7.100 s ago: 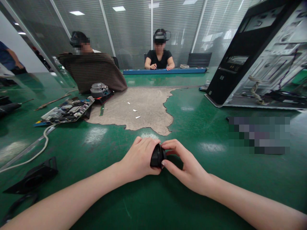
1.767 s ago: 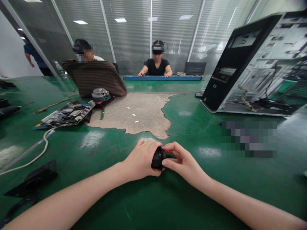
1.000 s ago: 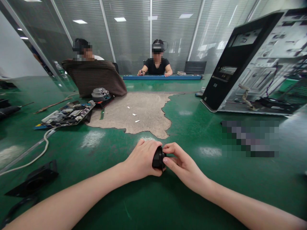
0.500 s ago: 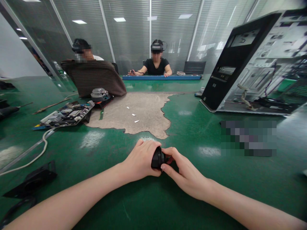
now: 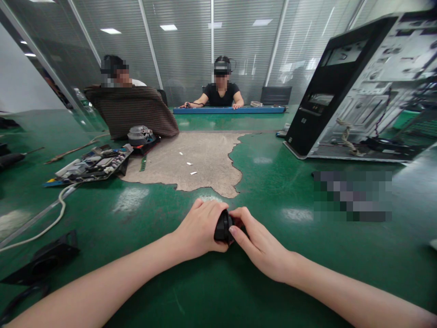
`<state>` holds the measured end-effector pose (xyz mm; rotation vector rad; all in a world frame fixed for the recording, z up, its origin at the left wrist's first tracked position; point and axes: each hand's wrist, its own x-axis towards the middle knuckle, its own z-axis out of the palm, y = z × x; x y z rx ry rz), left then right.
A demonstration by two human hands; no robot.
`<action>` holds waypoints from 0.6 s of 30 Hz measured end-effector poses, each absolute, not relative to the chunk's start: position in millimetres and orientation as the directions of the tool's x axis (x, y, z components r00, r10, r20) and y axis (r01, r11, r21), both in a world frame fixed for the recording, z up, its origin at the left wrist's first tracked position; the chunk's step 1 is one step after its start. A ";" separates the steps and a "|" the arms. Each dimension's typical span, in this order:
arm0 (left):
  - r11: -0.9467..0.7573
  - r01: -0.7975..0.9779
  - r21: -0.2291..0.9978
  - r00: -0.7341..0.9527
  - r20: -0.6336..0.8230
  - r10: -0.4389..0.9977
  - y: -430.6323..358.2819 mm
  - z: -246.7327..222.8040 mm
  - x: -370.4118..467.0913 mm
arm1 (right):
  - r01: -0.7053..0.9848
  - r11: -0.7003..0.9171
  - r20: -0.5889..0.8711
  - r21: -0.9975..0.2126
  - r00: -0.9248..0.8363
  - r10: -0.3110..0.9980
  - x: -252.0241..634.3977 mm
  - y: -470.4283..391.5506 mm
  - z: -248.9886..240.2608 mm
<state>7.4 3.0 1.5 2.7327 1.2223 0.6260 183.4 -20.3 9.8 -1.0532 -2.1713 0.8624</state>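
A small black object with a ridged, rounded rim is held between both hands above the near middle of the green table; its exact kind is hard to make out. My left hand wraps round its left side, covering much of it. From the right, my right hand pinches the rim, thumb in front and the index finger over the top. The other right fingers are partly hidden behind the object.
A circuit board lies at left, near a cooling fan and a brown cloth-covered panel. An open computer case stands at right. Black parts sit at front left. Across the table, two people sit, one behind a blue bar.
My right thumb and fingers have shifted slightly on the black object's rim. My left hand keeps its hold, and the whole view has moved a little.
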 end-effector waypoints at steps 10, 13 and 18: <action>-0.677 0.692 0.249 0.592 0.341 0.730 2.9 0.2 7.3 | 0.398 0.514 0.290 -0.760 -0.500 0.816 182.3 -16.8 1.8; -0.678 0.693 0.244 0.598 0.330 0.730 2.5 1.0 7.4 | 0.363 0.449 0.247 -0.816 -0.484 0.840 179.9 -16.6 2.7; -0.673 0.701 0.237 0.599 0.317 0.735 2.3 2.5 7.3 | 0.392 0.443 0.218 -0.806 -0.499 0.839 179.8 -18.8 4.7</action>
